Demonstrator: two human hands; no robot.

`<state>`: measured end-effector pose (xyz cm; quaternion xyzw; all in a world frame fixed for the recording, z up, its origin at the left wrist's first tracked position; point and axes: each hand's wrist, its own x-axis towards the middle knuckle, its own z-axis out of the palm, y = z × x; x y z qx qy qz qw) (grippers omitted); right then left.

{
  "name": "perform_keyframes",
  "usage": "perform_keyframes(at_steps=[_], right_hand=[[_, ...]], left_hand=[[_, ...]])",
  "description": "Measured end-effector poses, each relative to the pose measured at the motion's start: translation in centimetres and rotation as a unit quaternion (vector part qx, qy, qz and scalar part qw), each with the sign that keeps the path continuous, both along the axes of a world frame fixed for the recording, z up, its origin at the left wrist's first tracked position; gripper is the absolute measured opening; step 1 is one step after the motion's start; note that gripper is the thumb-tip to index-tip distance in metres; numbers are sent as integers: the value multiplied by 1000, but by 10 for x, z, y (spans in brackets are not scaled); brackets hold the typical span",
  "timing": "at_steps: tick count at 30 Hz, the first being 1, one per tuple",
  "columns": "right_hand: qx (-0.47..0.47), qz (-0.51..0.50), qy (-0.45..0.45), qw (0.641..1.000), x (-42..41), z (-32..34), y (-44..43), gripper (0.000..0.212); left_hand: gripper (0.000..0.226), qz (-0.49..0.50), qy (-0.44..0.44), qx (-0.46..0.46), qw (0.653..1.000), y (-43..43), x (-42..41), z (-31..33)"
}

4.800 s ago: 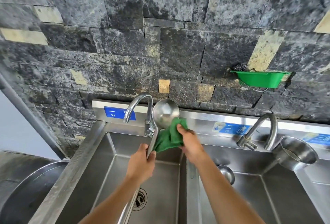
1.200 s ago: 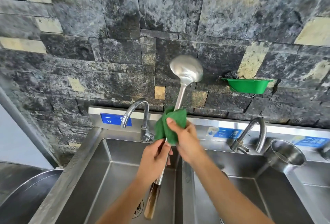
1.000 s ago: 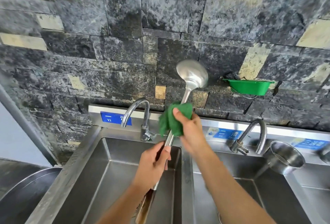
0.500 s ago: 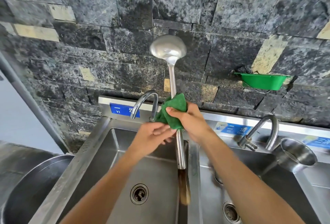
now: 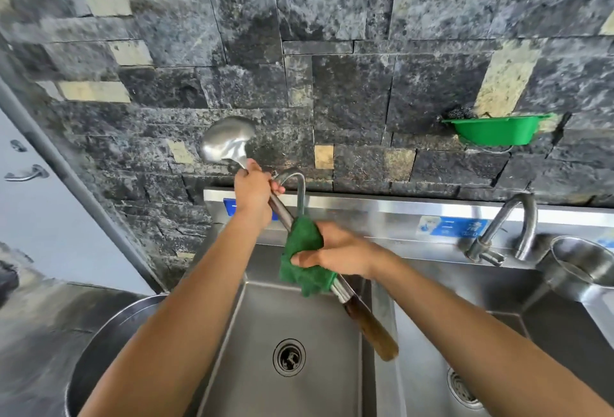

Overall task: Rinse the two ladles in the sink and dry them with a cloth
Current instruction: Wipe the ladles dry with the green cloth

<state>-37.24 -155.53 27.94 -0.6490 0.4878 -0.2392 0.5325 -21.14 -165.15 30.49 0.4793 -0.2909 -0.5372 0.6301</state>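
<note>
Drying was under way: our left grip (image 5: 253,191) clasped the ladle (image 5: 227,144) below its bowl, our right grip (image 5: 339,252) pinched the cloth (image 5: 303,245) round its shaft; no second ladle showed.

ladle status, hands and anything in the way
Left hand grips ladle shaft just below the bowl. Right hand holds green cloth wrapped round the shaft above the wooden grip. Tap spout close behind shaft.

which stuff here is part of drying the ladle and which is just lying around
In the job: ladle, green cloth round its shaft, left hand gripping near the bowl, right hand holding the cloth, sink.
Lying about: green wall basket, steel pot, right tap, large steel basin.
</note>
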Motion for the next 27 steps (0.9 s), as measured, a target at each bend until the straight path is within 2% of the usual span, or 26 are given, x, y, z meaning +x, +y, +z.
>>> perform_keyframes(at_steps=[4, 6, 8, 10, 14, 16, 18, 19, 22, 24, 27], right_hand=[[34, -9, -15, 999, -44, -24, 54, 42], [7, -2, 24, 1000, -61, -32, 76, 50], [6, 10, 29, 999, -80, -40, 92, 43], [17, 2, -5, 1000, -99, -34, 97, 34], [-18, -85, -109, 990, -106, 6, 65, 27], [-44, -46, -93, 994, -81, 27, 42, 20], [-52, 20, -36, 998, -43, 37, 23, 17], [-66, 50, 11, 997, -24, 38, 15, 24], [-147, 71, 179, 970, 8, 20, 3, 65], [-148, 48, 183, 971, -3, 4, 11, 69], [-72, 18, 94, 993, -40, -14, 42, 60]], left_hand=[[25, 65, -13, -1, 998, -27, 65, 10], [31, 104, -35, 17, 994, -26, 80, 21], [34, 143, -49, 20, 988, -22, 92, 34], [31, 179, -43, 7, 983, -23, 105, 43], [30, 186, -51, -5, 981, -13, 93, 44], [27, 170, -59, -13, 984, -4, 65, 39], [27, 146, -29, -25, 989, 3, 35, 33], [26, 135, -16, -26, 990, 5, 24, 31], [23, 129, -6, -10, 992, 5, 16, 24], [20, 142, 19, -1, 990, 1, 36, 25], [22, 173, 36, 13, 984, -9, 67, 25]])
